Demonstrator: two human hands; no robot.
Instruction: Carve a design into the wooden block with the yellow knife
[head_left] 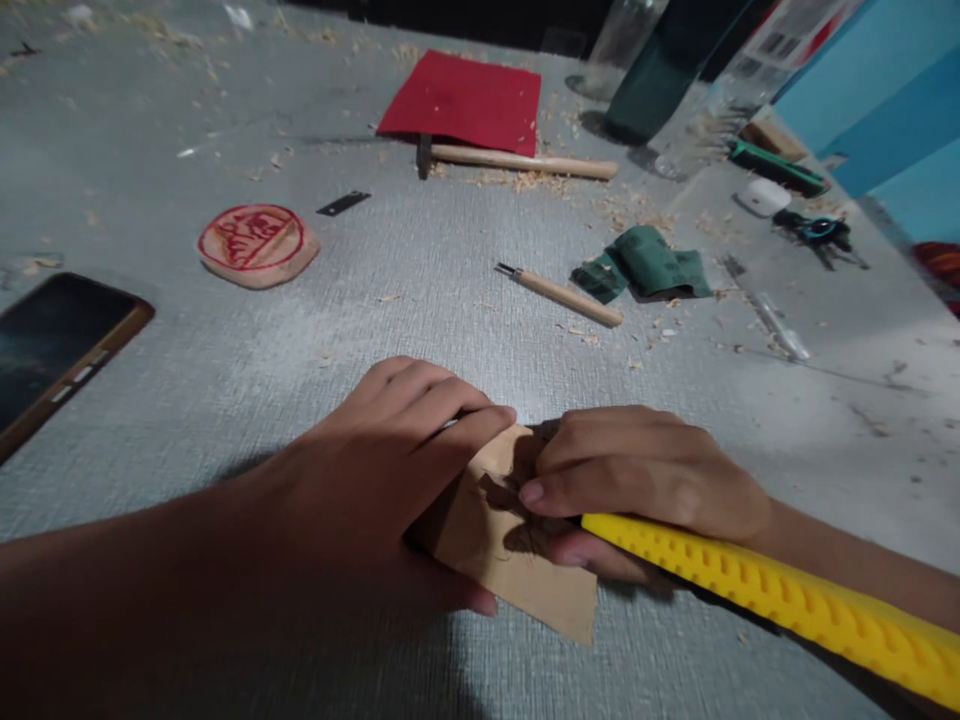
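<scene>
My left hand (409, 445) is closed on the left side of a flat tan piece (555, 590), with the fingers over its far edge and the thumb at its near edge. Cardboard or thin wood, I cannot tell which. Dark marks show near its middle. A utility knife (750, 585) with a ridged yellow handle is gripped in my right hand (645, 480). Its front end points at the marks, and my fingers mostly hide the blade. The right fingertips are close over the tan piece.
A carved wooden disc (259, 245) with red lines, a loose blade (343, 203) and a phone (67, 340) lie left. Beyond are a gouge (562, 295), green sandpaper (645, 262), a hammer (525, 162) and a red sheet (469, 100). Bottles (660, 75) stand far right among wood shavings.
</scene>
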